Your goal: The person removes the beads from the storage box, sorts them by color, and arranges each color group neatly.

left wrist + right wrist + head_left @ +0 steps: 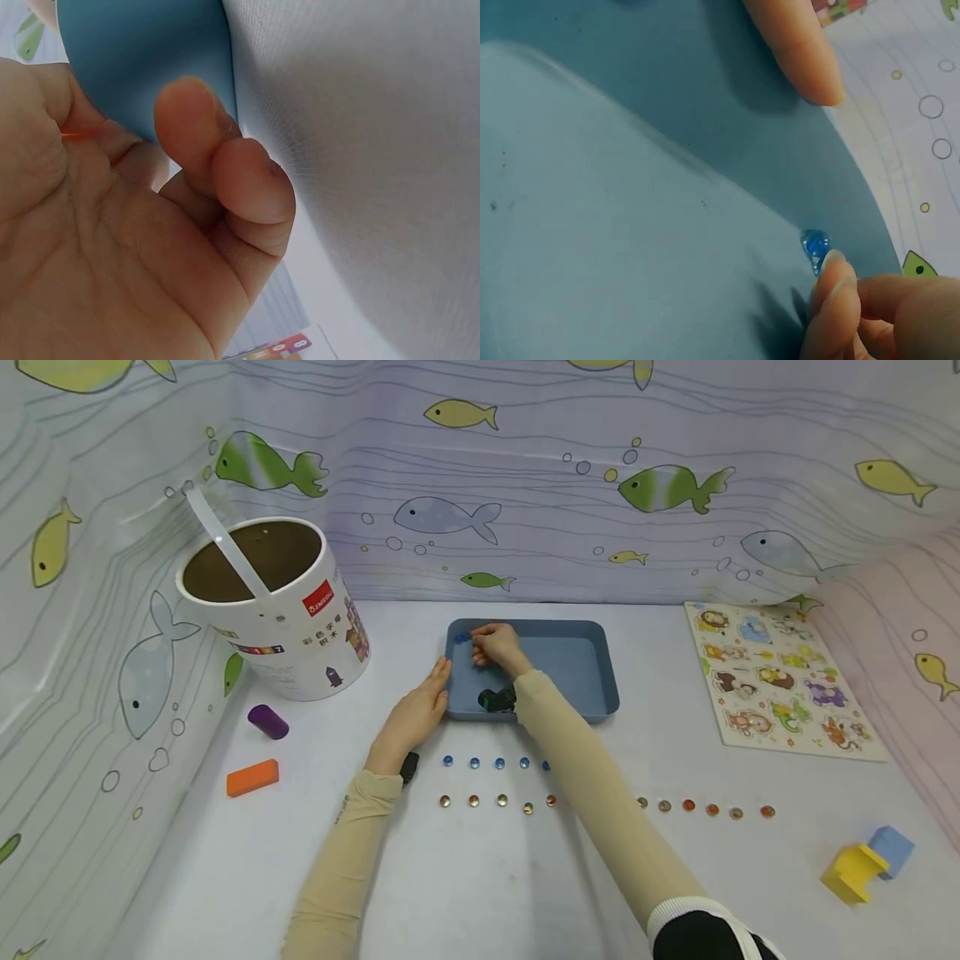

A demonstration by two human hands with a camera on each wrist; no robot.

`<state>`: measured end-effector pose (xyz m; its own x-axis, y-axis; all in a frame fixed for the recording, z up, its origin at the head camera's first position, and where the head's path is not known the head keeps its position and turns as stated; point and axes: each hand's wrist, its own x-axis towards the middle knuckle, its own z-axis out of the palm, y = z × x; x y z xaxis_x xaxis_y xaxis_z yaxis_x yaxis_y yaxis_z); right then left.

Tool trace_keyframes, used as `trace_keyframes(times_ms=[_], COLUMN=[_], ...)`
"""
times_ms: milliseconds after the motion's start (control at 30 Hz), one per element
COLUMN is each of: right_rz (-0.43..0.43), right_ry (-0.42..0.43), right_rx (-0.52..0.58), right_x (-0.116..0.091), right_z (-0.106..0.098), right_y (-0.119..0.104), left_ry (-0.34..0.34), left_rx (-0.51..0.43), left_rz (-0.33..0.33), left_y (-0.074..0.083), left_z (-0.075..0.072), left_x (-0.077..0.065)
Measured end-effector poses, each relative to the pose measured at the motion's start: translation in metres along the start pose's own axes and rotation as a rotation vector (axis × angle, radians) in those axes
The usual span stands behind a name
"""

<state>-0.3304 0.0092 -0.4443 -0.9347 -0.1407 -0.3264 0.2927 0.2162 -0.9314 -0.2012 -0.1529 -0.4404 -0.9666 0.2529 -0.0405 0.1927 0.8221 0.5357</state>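
A blue-grey tray lies on the white table. My right hand reaches inside it, near its far left corner, where blue glass beads lie. In the right wrist view, thumb and fingertips close on a blue glass bead at the foot of the tray wall; the fingers partly hide it. My left hand rests against the tray's left side, fingers fairly straight. In the left wrist view, its fingertips touch the tray's outer wall. Before the tray runs a row of blue beads.
A row of amber and red beads lies nearer me, partly behind my right sleeve. At left stand a white bucket, a purple cylinder and an orange block. Right are an animal puzzle board, a yellow block and a blue block.
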Motion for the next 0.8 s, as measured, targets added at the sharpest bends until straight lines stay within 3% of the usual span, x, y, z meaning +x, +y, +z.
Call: trace_keyframes(times_ms=[333, 533, 633, 800], right_rz=[0.027, 0.014, 0.015, 0.005], right_ry=[0.011, -0.056, -0.096, -0.121], right_rx=[-0.077, -0.126, -0.104, 0.036], right_x=[0.0, -0.003, -0.005, -0.007], right_z=[-0.003, -0.009, -0.012, -0.018], right_y=[0.0, -0.001, -0.001, -0.002], left_ry=[0.003, 0.005, 0.003, -0.004], left_rx=[-0.002, -0.003, -0.005, -0.004], left_rz=[0.001, -0.001, 0.002, -0.012], left_y=[0.001, 0.002, 0.003, 0.002], left_z=[0.0, -0.001, -0.001, -0.002], left_x=[0.002, 0.002, 0.002, 0.0])
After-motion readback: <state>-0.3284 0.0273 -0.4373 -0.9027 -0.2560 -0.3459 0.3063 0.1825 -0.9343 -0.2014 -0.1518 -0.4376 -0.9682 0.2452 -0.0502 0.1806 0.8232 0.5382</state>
